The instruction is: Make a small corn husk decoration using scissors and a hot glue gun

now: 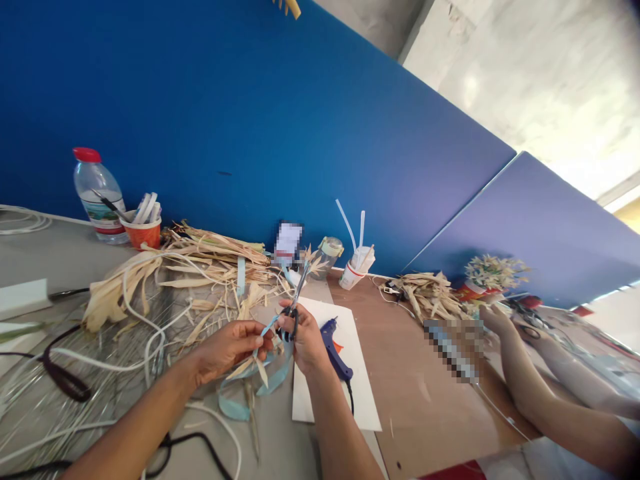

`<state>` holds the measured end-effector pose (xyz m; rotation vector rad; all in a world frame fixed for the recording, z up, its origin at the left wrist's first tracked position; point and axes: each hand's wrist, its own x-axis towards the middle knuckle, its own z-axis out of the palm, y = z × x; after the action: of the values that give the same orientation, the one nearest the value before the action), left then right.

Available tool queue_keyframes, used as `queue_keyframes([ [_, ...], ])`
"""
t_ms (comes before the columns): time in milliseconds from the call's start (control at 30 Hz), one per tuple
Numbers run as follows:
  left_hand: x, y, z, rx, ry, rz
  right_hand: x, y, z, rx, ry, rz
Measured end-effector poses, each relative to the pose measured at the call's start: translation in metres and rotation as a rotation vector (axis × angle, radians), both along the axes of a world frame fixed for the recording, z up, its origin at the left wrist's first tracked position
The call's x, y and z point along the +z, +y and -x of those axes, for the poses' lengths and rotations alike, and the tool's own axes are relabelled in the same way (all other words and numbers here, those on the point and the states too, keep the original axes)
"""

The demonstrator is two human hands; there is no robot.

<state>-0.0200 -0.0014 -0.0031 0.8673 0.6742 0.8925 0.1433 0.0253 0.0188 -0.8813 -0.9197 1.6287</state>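
Pinched in my left hand [239, 345] is a light blue ribbon [234, 408], twisted narrow near my fingertips and hanging below in a wide loop. Pale pieces of dried husk [261, 371] stick out under those fingers; whether they are joined to the ribbon I cannot tell. My right hand [305, 339] is closed around the dark handles of a pair of scissors [301, 285], whose blades point up and away from me. Both hands are close together, with the ribbon's twisted part reaching toward the scissor handles.
A blue glue gun [336, 352] lies on white paper [361, 387] right of my hands. Dried corn husks [215, 247], white cables and thin wires cover the left side. A bottle [99, 193], an orange cup [143, 233] and a white cup [355, 270] stand behind. Another person's arms [530, 380] are at right.
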Motion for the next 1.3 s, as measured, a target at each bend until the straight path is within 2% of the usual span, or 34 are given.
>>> queue_keyframes([
  [300, -0.006, 0.005, -0.002, 0.064, 0.167, -0.078, -0.002, 0.002, -0.002, -0.055, -0.017, 0.0],
  [500, -0.007, 0.008, -0.005, 0.24, 0.339, -0.239, -0.001, 0.002, -0.004, -0.058, -0.002, 0.026],
  [633, -0.007, 0.007, -0.006, 0.42, 0.596, -0.423, 0.001, 0.001, -0.004, -0.067, 0.02, 0.035],
  [733, -0.007, 0.006, -0.005, 0.533, 0.794, -0.63, 0.001, 0.001, -0.004, -0.075, 0.013, 0.024],
  [833, -0.006, 0.006, -0.002, 0.604, 0.939, -0.9, 0.001, 0.001, -0.006, -0.066, -0.036, 0.019],
  [900, -0.004, 0.006, 0.001, 0.633, 1.04, -1.057, 0.002, 0.001, -0.008, -0.109, -0.112, -0.003],
  [1000, -0.002, 0.005, 0.006, 0.66, 1.17, -1.235, 0.006, 0.0, -0.01, -0.16, -0.235, -0.112],
  [1167, 0.002, 0.001, 0.007, 0.725, 1.289, -1.396, 0.008, -0.004, -0.004, 0.013, -0.352, -0.241],
  [1300, 0.004, -0.002, 0.004, 0.731, 1.296, -1.441, 0.007, -0.007, 0.001, 0.007, -0.385, -0.229],
])
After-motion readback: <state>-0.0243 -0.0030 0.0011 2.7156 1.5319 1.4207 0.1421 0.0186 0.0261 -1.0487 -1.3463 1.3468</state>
